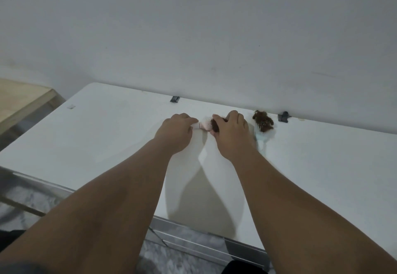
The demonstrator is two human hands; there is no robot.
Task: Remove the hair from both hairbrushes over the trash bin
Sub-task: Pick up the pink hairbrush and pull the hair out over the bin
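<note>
**A:** Where are the two hands?

**B:** Both are stretched out to the far side of the white table (107, 136), close to the wall (193, 37). The left hand (177, 133) is curled, its fingertips pinching the pale handle end of a pink-white hairbrush (204, 125). The right hand (233, 134) is cupped over the head of the same brush, fingers bent down and closed on the clump of brown hair (215, 122) caught in the bristles.

**A:** So the brush lies between them?

**B:** Yes. It lies sideways, handle to the left and head to the right, and only its middle shows in the gap between the hands. I cannot tell whether it rests on the table or is lifted just off it.

**A:** And the other brush?

**B:** A light blue hairbrush (262, 138) lies on the table just right of the right hand, head toward the wall and handle pointing near. Its head is covered by a thick tangle of brown hair (263, 121), with pale bristle tips showing through.

**A:** Anything else around?

**B:** Two small dark clips sit along the table's far edge at the wall: one (175, 99) to the far left of the hands, the other (283, 116) just right of the blue brush. A wooden surface (19, 97) shows at the far left, and grey mottled floor (189, 250) below the table's near edge. No trash bin is in sight.
</note>
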